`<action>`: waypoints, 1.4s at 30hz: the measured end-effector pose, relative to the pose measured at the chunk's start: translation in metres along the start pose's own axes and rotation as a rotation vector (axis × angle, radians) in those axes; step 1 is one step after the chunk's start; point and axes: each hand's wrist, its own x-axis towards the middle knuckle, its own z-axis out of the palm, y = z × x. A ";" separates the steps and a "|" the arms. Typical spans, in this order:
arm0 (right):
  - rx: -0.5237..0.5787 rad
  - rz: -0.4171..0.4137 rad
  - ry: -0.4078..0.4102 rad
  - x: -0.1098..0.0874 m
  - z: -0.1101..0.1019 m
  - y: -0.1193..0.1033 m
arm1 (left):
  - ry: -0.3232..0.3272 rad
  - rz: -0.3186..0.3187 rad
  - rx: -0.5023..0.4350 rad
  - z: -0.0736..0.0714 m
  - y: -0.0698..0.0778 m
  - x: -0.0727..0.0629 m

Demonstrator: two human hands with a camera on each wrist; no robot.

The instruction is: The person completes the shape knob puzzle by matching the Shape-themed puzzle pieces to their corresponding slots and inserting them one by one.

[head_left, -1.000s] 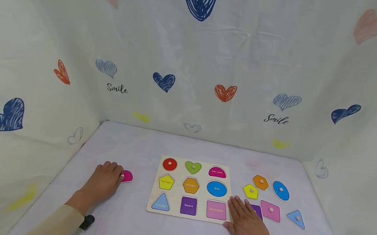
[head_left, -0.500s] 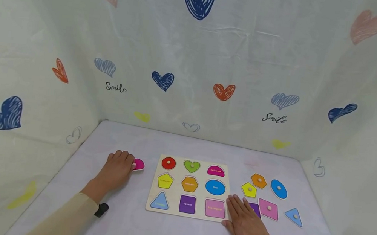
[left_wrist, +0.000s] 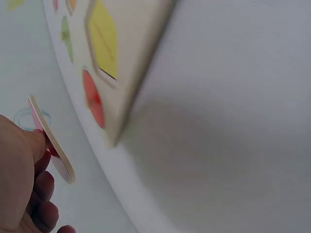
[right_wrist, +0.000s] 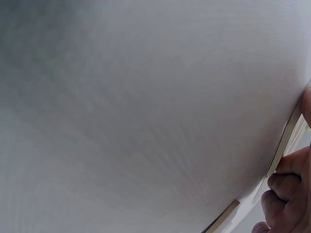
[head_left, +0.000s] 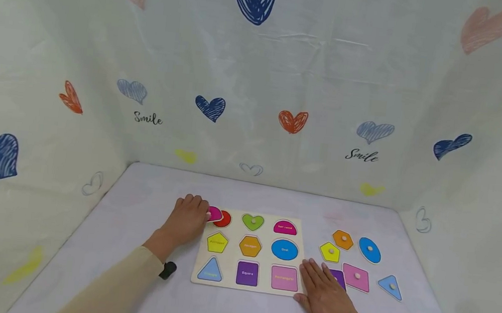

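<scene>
Magenta and half-round, a knobbed wooden piece (head_left: 214, 214) is pinched in the left hand (head_left: 185, 222), partly overlapping the red circle (head_left: 226, 219) in the head view. Pale wooden board (head_left: 232, 255) recesses read "Half round", "Hexagon", "Oval", "Square", "Rectangular". The right hand (head_left: 327, 300) rests, fingers straight, at its right edge. "Smile" appears twice on white heart-printed sheeting (head_left: 258, 76).
</scene>
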 end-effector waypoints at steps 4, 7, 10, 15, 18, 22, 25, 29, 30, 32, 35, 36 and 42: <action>0.000 -0.008 0.009 0.000 0.000 0.001 | -0.003 0.024 -0.003 -0.005 0.018 0.017; -0.003 -0.010 0.020 -0.001 0.000 0.002 | -0.009 0.040 0.002 -0.007 0.031 0.028; -0.004 -0.007 0.024 -0.001 -0.001 0.003 | -0.004 0.060 -0.002 -0.008 0.043 0.037; 0.004 -0.002 0.014 -0.003 -0.003 0.005 | 0.002 0.081 -0.027 -0.008 0.062 0.050; -0.001 -0.001 0.016 -0.004 -0.003 0.006 | -0.004 0.097 -0.040 -0.007 0.073 0.058; 0.007 0.003 0.016 -0.006 -0.001 0.008 | -0.034 0.116 -0.036 -0.006 0.090 0.069; 0.019 0.003 0.009 -0.007 0.000 0.008 | -0.063 0.122 -0.016 -0.003 0.105 0.076; 0.035 0.003 -0.001 -0.009 -0.001 0.008 | -0.095 0.128 -0.001 0.001 0.124 0.084; 0.040 0.004 -0.001 -0.009 -0.001 0.007 | -0.103 0.128 -0.003 0.001 0.128 0.086; 0.044 0.005 -0.001 -0.009 -0.002 0.007 | -0.110 0.130 -0.004 0.002 0.135 0.089; 0.052 0.005 0.003 -0.008 -0.003 0.005 | -0.113 0.134 -0.006 0.005 0.144 0.094; 0.052 0.002 0.006 -0.008 -0.003 0.004 | -0.111 0.137 -0.005 0.006 0.146 0.095; 0.052 -0.017 0.005 -0.004 -0.003 0.000 | -0.138 0.157 0.011 0.013 0.156 0.103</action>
